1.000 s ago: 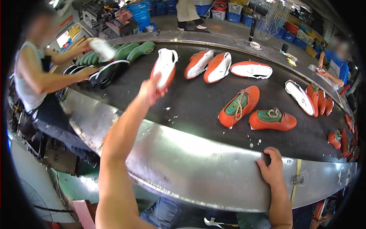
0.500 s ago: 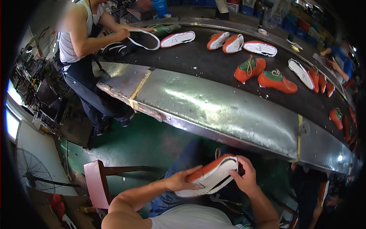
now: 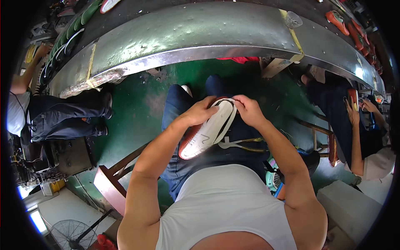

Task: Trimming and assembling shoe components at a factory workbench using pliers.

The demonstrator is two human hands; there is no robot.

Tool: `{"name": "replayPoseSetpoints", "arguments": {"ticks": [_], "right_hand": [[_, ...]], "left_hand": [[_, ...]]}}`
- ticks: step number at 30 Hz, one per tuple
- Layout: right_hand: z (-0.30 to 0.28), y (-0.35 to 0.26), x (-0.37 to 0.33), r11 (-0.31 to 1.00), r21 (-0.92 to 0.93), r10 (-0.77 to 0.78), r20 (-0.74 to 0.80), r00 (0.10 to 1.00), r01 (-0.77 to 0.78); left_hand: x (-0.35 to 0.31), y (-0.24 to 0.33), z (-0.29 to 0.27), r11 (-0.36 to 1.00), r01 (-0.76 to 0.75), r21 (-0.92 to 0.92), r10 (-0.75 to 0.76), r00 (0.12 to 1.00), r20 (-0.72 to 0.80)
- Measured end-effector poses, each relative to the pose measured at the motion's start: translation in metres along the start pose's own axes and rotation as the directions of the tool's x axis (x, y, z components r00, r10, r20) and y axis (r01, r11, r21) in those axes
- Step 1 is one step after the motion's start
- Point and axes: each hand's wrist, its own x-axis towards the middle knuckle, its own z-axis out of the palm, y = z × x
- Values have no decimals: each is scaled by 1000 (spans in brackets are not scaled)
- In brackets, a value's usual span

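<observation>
Over my lap I hold a red shoe (image 3: 186, 141) with its white underside (image 3: 206, 132) turned up and its narrow end slanting toward my body at the left. A white strip (image 3: 228, 123) runs along its right edge with a dark gap beside it. My left hand (image 3: 201, 111) is closed on the far left side, thumb on the white underside. At the far right end my right hand (image 3: 248, 110) pinches the edge where the strip curves round. Pincers (image 3: 241, 145) with pale handles lie across my lap, right of the shoe.
A metal-edged bench (image 3: 187, 31) curves across the far side, carrying red shoes (image 3: 336, 21) at right and green pieces (image 3: 68, 35) at left. One person (image 3: 66, 112) stands left; another (image 3: 354, 125) sits right, holding a shoe. A wooden stool (image 3: 110, 183) and a fan (image 3: 68, 235) are at left.
The view has tipped downward, so the bench sits higher. The shoe has turned, its narrow end now pointing toward me. Both hands have stayed on it, now close together at its far end.
</observation>
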Motion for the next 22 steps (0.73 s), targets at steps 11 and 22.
{"name": "replayPoseSetpoints", "arguments": {"ticks": [11, 22], "right_hand": [[-52, -27, -131, 885, -466, 226, 427, 876, -1], [10, -86, -57, 988, 81, 65, 537, 841, -128]], "left_hand": [[-40, 23, -17, 743, -440, -504, 206, 867, -453], [-83, -12, -9, 753, -470, -462, 239, 848, -473]]}}
